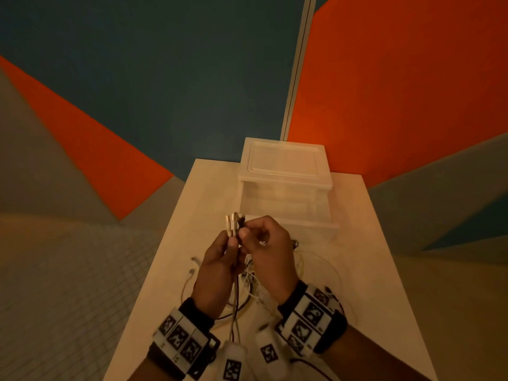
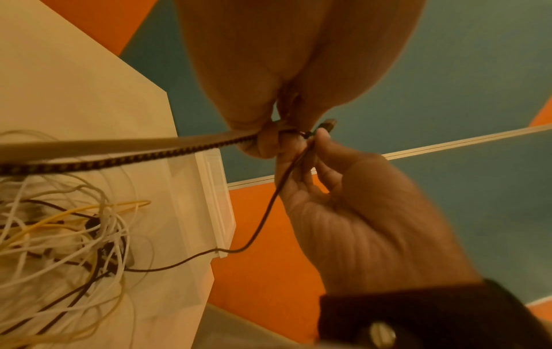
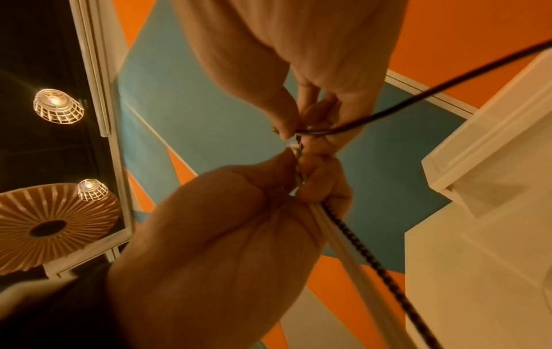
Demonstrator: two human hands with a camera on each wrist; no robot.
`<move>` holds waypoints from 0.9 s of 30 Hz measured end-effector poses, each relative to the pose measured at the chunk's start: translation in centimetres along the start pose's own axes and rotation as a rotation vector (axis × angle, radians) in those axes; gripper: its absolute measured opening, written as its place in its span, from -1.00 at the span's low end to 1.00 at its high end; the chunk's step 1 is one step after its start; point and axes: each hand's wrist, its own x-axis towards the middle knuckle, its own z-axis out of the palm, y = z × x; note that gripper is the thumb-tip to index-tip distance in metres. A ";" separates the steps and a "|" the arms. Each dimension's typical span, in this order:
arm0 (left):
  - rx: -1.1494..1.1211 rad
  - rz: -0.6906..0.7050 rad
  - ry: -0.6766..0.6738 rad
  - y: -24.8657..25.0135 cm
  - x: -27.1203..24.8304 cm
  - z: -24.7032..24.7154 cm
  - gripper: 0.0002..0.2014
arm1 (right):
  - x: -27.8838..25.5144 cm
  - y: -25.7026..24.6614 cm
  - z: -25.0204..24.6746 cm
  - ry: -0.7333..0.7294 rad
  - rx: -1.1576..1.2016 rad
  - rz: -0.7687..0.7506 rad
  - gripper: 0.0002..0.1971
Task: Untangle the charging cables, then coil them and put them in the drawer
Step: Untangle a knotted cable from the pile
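Both hands are raised over a tangle of white, yellow and dark charging cables (image 1: 254, 283) (image 2: 74, 236) on the white table (image 1: 357, 270). My left hand (image 1: 229, 240) (image 3: 298, 170) grips a bundle of plug ends (image 1: 232, 222), with a white cable and a braided black-and-yellow cable (image 2: 149, 153) (image 3: 373, 259) trailing down from it. My right hand (image 1: 248, 229) (image 2: 313, 141) pinches a thin dark cable (image 2: 262, 219) (image 3: 433, 94) just below its plug, right beside the bundle. The translucent drawer (image 1: 302, 225) stands pulled open behind the hands.
The drawer unit (image 1: 286, 160) stands at the table's far edge against a blue and orange wall. Loose white cable ends (image 1: 192, 270) lie near the table's left edge. Tiled floor lies to the left. Bare tabletop shows to the right of the tangle.
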 end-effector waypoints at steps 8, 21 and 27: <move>0.029 -0.048 0.117 -0.3 -0.7 -0.4 -0.70 | 0.0 0.4 1.2 0.047 0.049 0.303 -0.57; -0.458 0.046 0.101 4.6 0.8 -8.6 -0.86 | 2.4 9.5 -8.9 -0.692 -0.403 0.163 -0.72; -0.008 0.000 0.117 3.6 0.4 -7.3 -0.80 | 5.1 9.1 -8.4 -0.399 -0.472 -0.084 -0.80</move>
